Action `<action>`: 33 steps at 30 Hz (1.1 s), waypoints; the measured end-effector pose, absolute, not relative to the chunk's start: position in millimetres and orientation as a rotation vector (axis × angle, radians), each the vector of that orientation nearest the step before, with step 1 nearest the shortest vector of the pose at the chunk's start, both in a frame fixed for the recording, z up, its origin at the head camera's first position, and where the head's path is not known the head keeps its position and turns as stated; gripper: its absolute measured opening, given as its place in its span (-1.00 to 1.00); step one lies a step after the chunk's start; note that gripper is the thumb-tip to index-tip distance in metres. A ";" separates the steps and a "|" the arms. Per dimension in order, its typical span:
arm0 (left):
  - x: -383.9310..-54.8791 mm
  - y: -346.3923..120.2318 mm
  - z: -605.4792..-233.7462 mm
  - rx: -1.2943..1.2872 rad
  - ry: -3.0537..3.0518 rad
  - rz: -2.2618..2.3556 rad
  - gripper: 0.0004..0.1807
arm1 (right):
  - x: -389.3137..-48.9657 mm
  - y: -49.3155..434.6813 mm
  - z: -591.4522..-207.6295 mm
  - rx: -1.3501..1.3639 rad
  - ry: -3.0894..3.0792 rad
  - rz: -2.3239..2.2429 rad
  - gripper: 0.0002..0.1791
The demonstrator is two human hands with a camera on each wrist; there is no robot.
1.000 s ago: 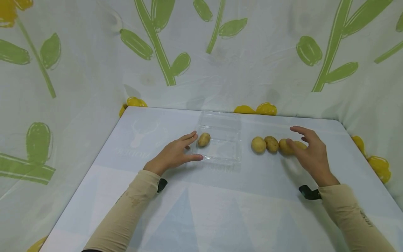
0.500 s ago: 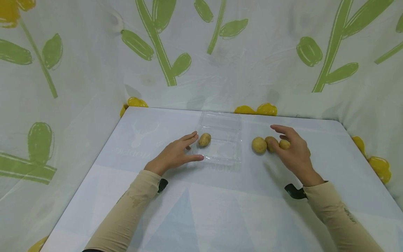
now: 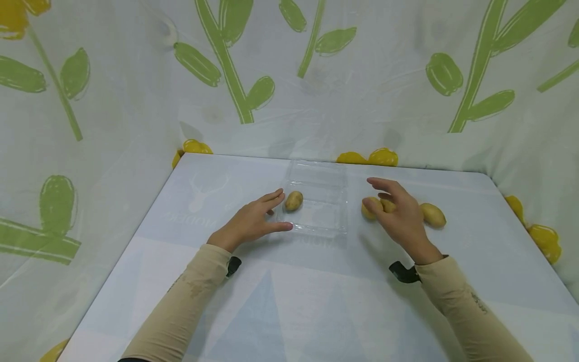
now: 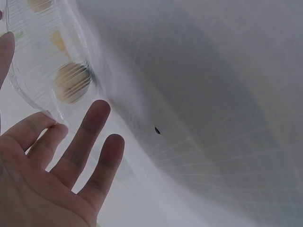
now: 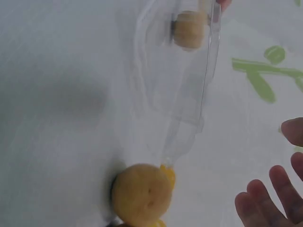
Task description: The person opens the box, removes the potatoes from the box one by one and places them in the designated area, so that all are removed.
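Note:
A clear plastic clamshell container (image 3: 316, 216) lies with its lid spread back on the table, and one potato (image 3: 294, 201) sits inside at its left end. My left hand (image 3: 251, 219) is at the container's left side; in the left wrist view its fingertips (image 4: 59, 130) are right at the clear rim. My right hand (image 3: 402, 218) hovers over a row of potatoes, fingers spread and nothing between them. A round potato (image 3: 368, 210) at the row's left end is partly covered by the thumb, and a long potato (image 3: 433, 215) shows right of the hand. The hand hides part of the row.
The white table (image 3: 289, 311) carries a faint printed pattern. A pale curtain (image 3: 307, 115) with green leaf prints hangs behind and at both sides, close along the table's edges. Both wrists wear dark camera mounts, such as the right mount (image 3: 403, 273).
My right hand has moved left along the row of potatoes, uncovering the long potato at the right end. The left hand and the container have stayed in place.

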State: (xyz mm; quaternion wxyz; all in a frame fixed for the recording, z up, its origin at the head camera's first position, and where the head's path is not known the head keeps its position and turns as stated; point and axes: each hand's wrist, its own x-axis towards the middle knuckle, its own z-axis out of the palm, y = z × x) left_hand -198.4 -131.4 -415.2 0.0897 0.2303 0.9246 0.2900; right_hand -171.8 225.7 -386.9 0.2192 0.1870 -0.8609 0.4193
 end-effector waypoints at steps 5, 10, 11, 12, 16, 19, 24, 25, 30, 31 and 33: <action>-198.2 -131.5 -415.4 0.685 2.748 0.865 0.10 | -171.3 210.7 -386.3 0.563 -2.375 1.215 -0.50; -197.5 -131.0 -414.9 0.666 2.751 0.863 0.10 | -172.9 196.0 -387.1 0.629 -2.348 1.230 -0.49; -197.5 -130.9 -415.0 0.663 2.751 0.864 0.11 | -173.0 192.8 -387.2 0.645 -2.345 1.240 -0.49; -197.6 -130.9 -415.2 0.660 2.750 0.865 0.11 | -173.0 189.7 -387.6 0.654 -2.348 1.238 -0.48; -198.1 -130.4 -415.5 0.655 2.750 0.867 0.10 | -172.1 176.5 -389.0 0.676 -2.386 1.246 -0.46; -198.1 -130.1 -415.5 0.648 2.753 0.867 0.10 | -171.5 166.6 -389.6 0.689 -2.418 1.240 -0.45; -198.2 -129.9 -415.8 0.636 2.751 0.882 0.08 | -173.5 153.0 -391.9 0.721 -2.425 1.281 -0.43; -198.3 -130.0 -416.1 0.634 2.750 0.884 0.08 | -174.2 150.4 -392.3 0.727 -2.426 1.287 -0.43; -198.4 -130.0 -416.9 0.631 2.754 0.884 0.06 | -178.9 137.8 -394.8 0.731 -2.449 1.290 -0.44; -198.5 -129.9 -417.0 0.634 2.755 0.884 0.06 | -179.9 135.6 -395.5 0.727 -2.460 1.294 -0.44; -198.5 -129.5 -416.8 0.638 2.756 0.889 0.06 | -182.2 131.4 -397.4 0.716 -2.485 1.305 -0.43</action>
